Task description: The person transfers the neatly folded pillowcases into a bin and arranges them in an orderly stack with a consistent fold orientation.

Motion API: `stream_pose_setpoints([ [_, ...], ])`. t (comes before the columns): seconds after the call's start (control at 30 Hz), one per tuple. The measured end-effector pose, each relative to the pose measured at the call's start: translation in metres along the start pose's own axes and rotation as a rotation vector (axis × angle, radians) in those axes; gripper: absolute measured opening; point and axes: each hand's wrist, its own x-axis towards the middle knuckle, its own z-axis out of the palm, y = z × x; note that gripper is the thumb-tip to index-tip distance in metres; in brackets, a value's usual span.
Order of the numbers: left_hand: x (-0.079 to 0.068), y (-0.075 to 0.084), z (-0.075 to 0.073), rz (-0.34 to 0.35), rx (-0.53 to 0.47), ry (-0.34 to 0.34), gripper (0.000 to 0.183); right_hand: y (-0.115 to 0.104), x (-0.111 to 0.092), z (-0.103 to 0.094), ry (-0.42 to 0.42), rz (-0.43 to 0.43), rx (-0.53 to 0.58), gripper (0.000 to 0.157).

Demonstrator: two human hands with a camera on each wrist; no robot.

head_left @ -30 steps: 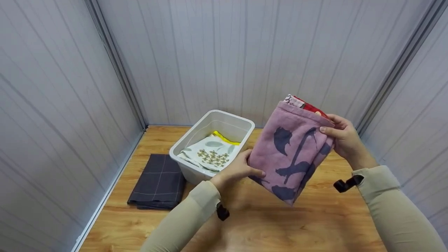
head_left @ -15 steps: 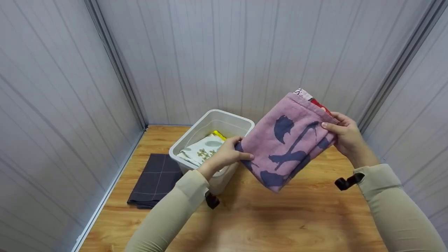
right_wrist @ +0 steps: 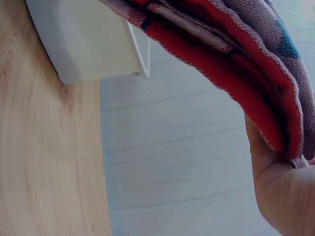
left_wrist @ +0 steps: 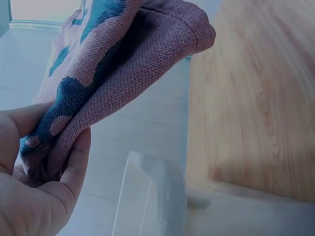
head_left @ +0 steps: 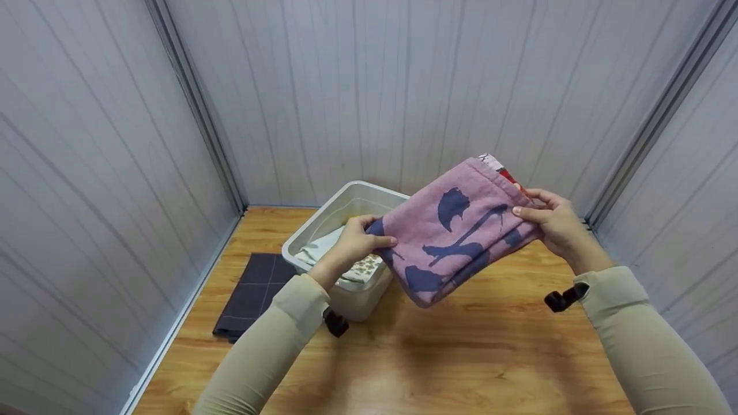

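A folded pink cloth with dark blue shapes hangs tilted in the air between both hands. My left hand pinches its left edge, thumb in front and fingers behind. At its right edge my right hand grips the layers the same way. Red and white patterned fabric shows along the upper right edge, and the right wrist view reveals red inner layers. Below and behind the left hand stands a white plastic bin holding a folded white cloth with a brown print. The pink cloth overlaps the bin's right side in the head view.
A folded dark grey checked cloth lies on the wooden table, left of the bin and partly behind the left sleeve. Pale panel walls enclose the table at the back and both sides.
Both hands have carried the pink cloth leftward toward the bin, the left hand also rising. The cloth has turned flatter and now covers more of the bin, hiding the yellow edge inside.
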Motion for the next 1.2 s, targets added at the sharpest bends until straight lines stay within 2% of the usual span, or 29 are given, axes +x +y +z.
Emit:
stream_pose_setpoints([
  [0.13, 0.0, 0.0, -0.006, -0.008, -0.022, 0.03, 0.045, 0.004, 0.003, 0.005, 0.019, 0.013, 0.003, 0.033],
  [0.4, -0.003, 0.003, -0.016, -0.012, 0.017, 0.073, 0.046, 0.009, 0.007, 0.014, 0.013, 0.003, -0.015, 0.034],
  [0.73, -0.004, 0.008, -0.025, -0.022, -0.004, 0.064, 0.048, 0.009, 0.011, 0.021, 0.021, 0.024, -0.035, 0.026],
  [0.97, -0.006, 0.011, -0.034, -0.032, -0.017, 0.06, 0.051, 0.01, 0.017, 0.028, -0.006, 0.014, -0.044, 0.026],
  [1.2, -0.009, 0.014, -0.046, -0.044, 0.019, 0.078, 0.055, 0.01, 0.024, 0.036, -0.027, 0.031, -0.021, 0.027],
])
